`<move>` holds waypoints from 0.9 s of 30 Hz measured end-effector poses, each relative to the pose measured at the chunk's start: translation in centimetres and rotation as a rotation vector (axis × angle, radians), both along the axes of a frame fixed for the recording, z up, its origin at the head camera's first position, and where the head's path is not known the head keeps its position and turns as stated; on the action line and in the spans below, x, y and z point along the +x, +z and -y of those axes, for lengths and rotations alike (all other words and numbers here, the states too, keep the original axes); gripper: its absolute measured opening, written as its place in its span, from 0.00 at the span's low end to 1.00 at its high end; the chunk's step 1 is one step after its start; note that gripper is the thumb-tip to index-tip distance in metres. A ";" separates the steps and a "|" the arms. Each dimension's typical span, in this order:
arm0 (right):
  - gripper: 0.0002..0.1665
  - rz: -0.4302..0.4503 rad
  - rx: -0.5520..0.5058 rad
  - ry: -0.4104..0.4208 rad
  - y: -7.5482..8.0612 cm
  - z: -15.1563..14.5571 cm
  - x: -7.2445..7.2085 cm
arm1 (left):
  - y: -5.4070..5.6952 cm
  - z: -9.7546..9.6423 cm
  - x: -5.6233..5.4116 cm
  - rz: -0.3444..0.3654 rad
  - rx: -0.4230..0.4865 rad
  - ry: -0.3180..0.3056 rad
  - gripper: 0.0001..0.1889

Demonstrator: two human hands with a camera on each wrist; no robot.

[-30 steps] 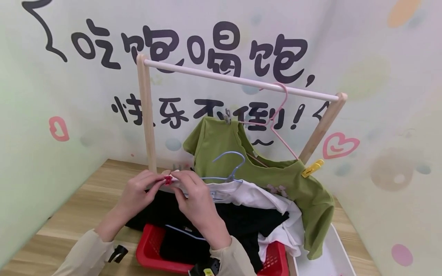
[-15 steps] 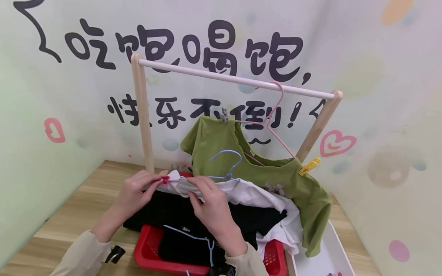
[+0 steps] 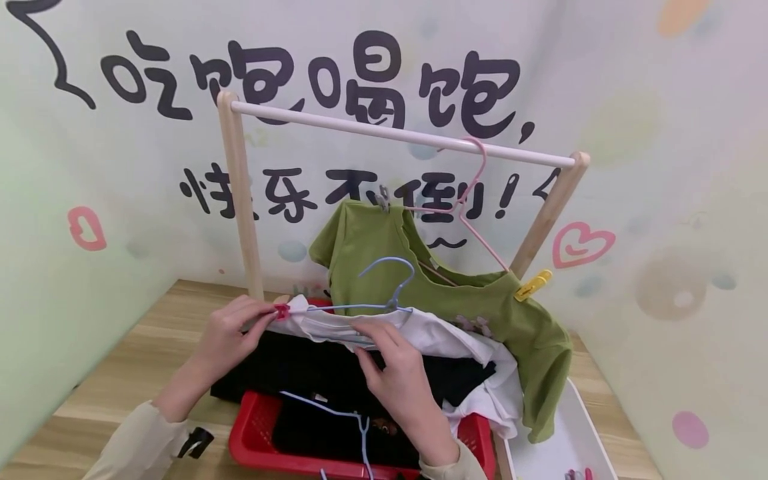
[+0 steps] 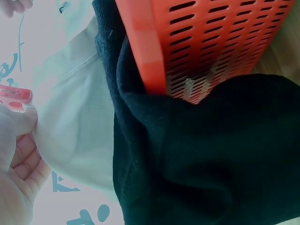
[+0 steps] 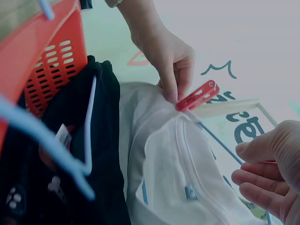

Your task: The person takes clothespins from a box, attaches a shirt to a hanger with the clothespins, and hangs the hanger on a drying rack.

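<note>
Right wrist view: right hand (image 5: 279,176), cut off, fingers slightly parted, grip unclear; left hand (image 5: 168,54), some fingertips hidden, pinches creased white shirt (image 5: 165,154) beside slotted red clip (image 5: 199,95).

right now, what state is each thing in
left hand: pinching white shirt
right hand: thumb and fingertips apart
white shirt: on upper blue hanger
upper blue hanger: off rail
lower blue hanger: off rail
pink hanger: hooked on rail
green t-shirt: on pink hanger
red clothespin: clipped at shoulder
yellow clothespin: clipped on
gray clip: clipped on
black garment: draped over red basket
</note>
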State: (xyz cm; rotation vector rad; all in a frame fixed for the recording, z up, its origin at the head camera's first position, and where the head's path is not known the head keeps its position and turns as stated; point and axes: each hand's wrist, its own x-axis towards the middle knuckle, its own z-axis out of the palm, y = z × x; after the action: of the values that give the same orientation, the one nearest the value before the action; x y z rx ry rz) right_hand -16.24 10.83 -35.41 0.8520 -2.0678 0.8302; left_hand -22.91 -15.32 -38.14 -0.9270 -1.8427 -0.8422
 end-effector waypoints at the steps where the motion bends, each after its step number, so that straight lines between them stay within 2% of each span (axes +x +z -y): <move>1: 0.19 -0.003 0.000 -0.005 -0.1 -0.3 0.1 | 0.0 0.0 0.0 0.008 0.003 -0.004 0.25; 8: 0.21 -0.030 -0.001 -0.043 -1.1 -3.0 1.2 | 0.0 0.2 -0.1 0.006 -0.018 -0.003 0.20; 14: 0.11 -0.041 -0.027 -0.088 -2.3 -5.6 2.4 | -0.1 0.1 -0.2 -0.003 -0.020 0.007 0.25; 22: 0.18 -0.035 -0.042 -0.178 -3.7 -9.1 3.9 | -0.2 0.1 -0.3 -0.001 -0.014 -0.006 0.26; 27: 0.24 -0.024 0.002 -0.302 -4.5 -11.5 5.0 | -0.2 0.1 -0.3 -0.004 -0.015 0.001 0.26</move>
State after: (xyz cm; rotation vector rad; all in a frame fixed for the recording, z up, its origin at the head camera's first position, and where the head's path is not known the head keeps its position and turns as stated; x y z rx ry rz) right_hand -11.19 22.37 -39.93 0.5290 -2.1087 0.6499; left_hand -23.22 -15.43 -38.38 -0.9364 -1.8479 -0.8269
